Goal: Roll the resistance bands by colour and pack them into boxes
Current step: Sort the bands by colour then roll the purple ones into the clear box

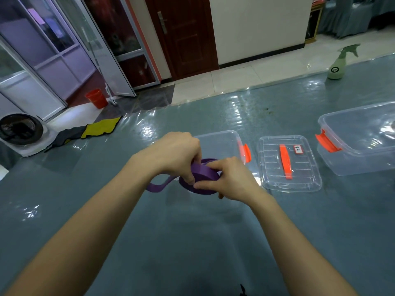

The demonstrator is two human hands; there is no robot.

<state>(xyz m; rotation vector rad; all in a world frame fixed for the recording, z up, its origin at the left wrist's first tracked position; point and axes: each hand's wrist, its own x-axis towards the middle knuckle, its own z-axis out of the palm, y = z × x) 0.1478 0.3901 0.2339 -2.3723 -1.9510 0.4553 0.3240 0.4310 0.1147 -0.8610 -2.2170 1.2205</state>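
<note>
The left hand (177, 154) curls its fingers over the top of the purple resistance band (203, 175), while the right hand (232, 180) pinches the coil's near edge between thumb and fingers. This two-sided grip probably keeps the springy roll from unwinding. The coil sits low over the surface (192, 242), its loose tail trailing left. It is directly in front of the small clear box (224, 138), whose lid (288, 165) lies off to the right, seemingly so the finished roll can drop straight in.
</note>
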